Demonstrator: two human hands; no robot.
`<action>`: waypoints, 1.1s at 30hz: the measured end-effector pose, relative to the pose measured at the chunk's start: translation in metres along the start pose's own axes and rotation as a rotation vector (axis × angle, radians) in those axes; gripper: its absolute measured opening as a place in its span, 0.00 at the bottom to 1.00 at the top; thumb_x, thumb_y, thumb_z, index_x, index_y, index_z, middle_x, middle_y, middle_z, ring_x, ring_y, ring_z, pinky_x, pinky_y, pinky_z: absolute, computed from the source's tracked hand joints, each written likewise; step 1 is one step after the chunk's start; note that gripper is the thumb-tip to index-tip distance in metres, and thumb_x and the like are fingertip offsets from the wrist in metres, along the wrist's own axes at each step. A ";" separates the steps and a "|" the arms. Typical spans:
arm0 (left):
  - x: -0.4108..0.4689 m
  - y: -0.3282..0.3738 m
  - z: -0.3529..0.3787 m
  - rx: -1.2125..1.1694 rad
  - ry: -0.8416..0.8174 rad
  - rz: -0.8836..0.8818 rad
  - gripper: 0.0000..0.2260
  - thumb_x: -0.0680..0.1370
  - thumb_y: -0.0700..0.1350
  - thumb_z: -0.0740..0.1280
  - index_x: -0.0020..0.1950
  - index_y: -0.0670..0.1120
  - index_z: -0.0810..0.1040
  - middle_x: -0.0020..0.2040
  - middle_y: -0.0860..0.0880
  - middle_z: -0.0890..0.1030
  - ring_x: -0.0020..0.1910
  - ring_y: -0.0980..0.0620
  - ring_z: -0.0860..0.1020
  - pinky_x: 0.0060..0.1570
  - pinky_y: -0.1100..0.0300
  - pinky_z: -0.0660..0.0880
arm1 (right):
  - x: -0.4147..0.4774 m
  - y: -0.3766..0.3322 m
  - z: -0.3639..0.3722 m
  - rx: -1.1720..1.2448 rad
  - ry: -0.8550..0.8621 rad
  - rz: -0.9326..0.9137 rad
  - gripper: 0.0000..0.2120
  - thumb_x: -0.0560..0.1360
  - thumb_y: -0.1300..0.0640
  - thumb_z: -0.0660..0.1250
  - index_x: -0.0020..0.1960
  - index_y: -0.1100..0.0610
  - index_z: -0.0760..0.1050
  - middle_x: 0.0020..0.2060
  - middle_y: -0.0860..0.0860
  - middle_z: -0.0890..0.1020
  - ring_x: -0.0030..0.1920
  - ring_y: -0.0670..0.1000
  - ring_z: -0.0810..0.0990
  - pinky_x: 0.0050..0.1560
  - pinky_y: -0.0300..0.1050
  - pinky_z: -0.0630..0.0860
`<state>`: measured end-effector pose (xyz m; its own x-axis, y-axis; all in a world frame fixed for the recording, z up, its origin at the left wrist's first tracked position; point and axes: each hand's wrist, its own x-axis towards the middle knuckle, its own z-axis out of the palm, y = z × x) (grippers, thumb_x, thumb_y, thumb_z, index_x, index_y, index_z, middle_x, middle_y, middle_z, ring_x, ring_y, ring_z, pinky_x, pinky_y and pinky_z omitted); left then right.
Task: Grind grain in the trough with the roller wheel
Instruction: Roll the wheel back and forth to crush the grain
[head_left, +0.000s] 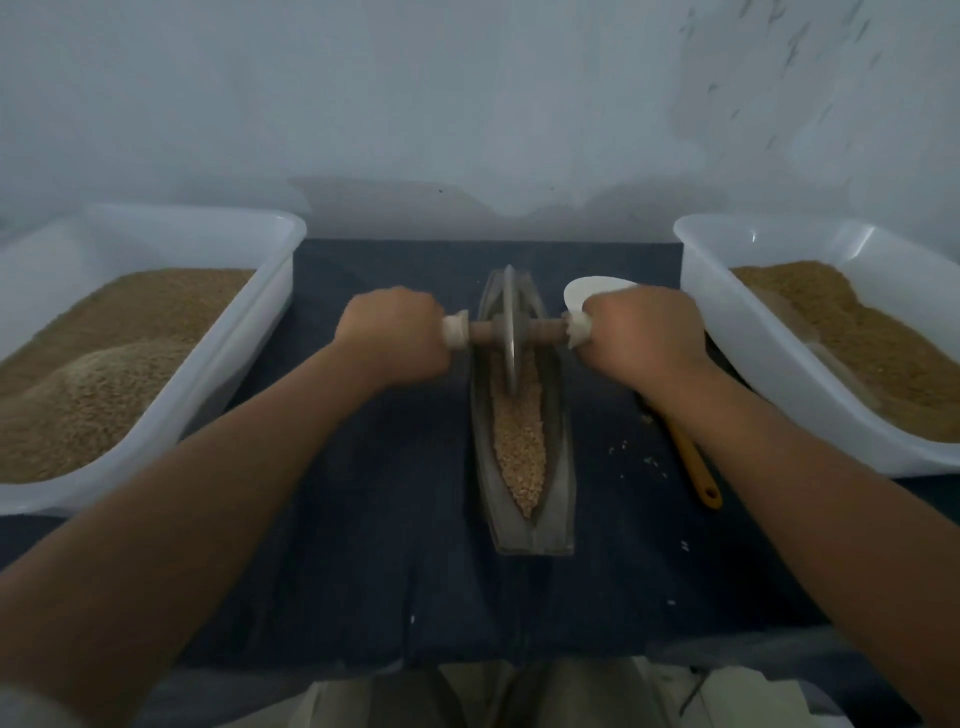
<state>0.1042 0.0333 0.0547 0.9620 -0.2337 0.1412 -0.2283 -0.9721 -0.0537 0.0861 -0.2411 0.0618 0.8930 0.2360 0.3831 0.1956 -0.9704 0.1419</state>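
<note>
A long, boat-shaped metal trough lies lengthwise on a dark blue cloth in front of me. Pale grain fills its groove from the middle to the near tip. A thin metal roller wheel stands upright in the far half of the groove, its lower edge in the grain. A wooden axle runs through the wheel. My left hand is closed around the axle's left end. My right hand is closed around its right end. Both arms are stretched forward.
A white plastic tub of brown grain sits at the left and another white tub at the right. A white scoop shows behind my right hand. A yellow-handled tool lies under my right forearm. Loose grains dot the cloth. A pale wall stands behind.
</note>
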 end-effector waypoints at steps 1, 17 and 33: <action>0.012 0.001 -0.002 -0.003 0.004 -0.020 0.13 0.75 0.58 0.65 0.38 0.50 0.76 0.38 0.51 0.80 0.36 0.46 0.79 0.39 0.54 0.75 | 0.011 0.000 0.001 -0.010 -0.018 0.020 0.15 0.77 0.46 0.65 0.34 0.51 0.72 0.29 0.48 0.74 0.31 0.54 0.75 0.35 0.48 0.77; 0.002 0.003 0.005 0.069 0.163 0.026 0.15 0.76 0.58 0.66 0.34 0.51 0.71 0.32 0.53 0.74 0.31 0.47 0.74 0.35 0.56 0.70 | -0.002 0.003 0.006 0.010 -0.012 0.038 0.16 0.76 0.44 0.63 0.34 0.52 0.72 0.29 0.47 0.75 0.30 0.52 0.74 0.34 0.45 0.73; -0.011 0.010 -0.005 0.199 0.184 0.096 0.16 0.73 0.59 0.67 0.33 0.52 0.69 0.30 0.54 0.70 0.28 0.50 0.70 0.31 0.59 0.64 | -0.033 0.006 0.023 0.015 0.047 0.079 0.20 0.77 0.37 0.54 0.33 0.48 0.68 0.26 0.44 0.70 0.26 0.46 0.68 0.29 0.40 0.60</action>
<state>0.0906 0.0262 0.0572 0.8898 -0.3415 0.3026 -0.2652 -0.9267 -0.2662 0.0668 -0.2563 0.0293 0.8860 0.1608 0.4349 0.1318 -0.9866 0.0963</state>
